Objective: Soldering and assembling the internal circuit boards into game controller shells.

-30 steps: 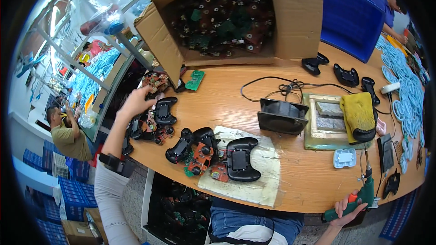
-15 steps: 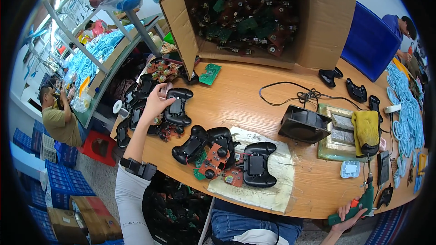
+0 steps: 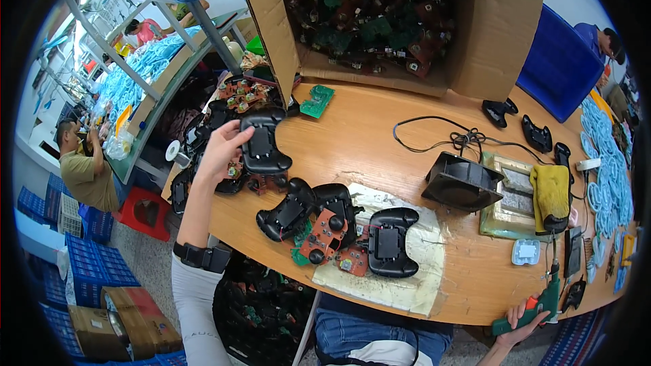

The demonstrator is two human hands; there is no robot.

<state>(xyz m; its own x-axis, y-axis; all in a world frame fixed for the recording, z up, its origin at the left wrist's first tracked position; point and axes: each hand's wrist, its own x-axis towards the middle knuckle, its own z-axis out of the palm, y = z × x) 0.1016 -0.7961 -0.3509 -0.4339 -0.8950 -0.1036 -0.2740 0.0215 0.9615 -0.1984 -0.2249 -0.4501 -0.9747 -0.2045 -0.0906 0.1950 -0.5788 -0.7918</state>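
Note:
My left hand (image 3: 220, 152) grips a black game controller half (image 3: 264, 144) by its left side, thumb on top, above a pile of similar parts. In my right hand (image 3: 525, 324) is a green soldering gun (image 3: 542, 301) with a red trigger, its slim front pointing up toward a yellow cloth (image 3: 550, 193). Between the hands, a black controller (image 3: 393, 242) lies on a worn pale sheet (image 3: 407, 297). Left of it, a red circuit board (image 3: 324, 236) with two black thumbsticks rests against another controller (image 3: 286, 210); thin wires show there.
An open cardboard box (image 3: 498, 41) of circuit boards stands at the back. A black fan (image 3: 462, 181), a framed tray (image 3: 488, 224) and a cable (image 3: 434, 119) sit to the right. Nearby are a green board (image 3: 317, 102), a wire spool (image 3: 178, 154) and a blue bin (image 3: 559, 61). Other people work beyond.
My left hand has closed on the controller half and lifted it slightly off the pile, tilting it. My right hand stays on the soldering gun in about the same place.

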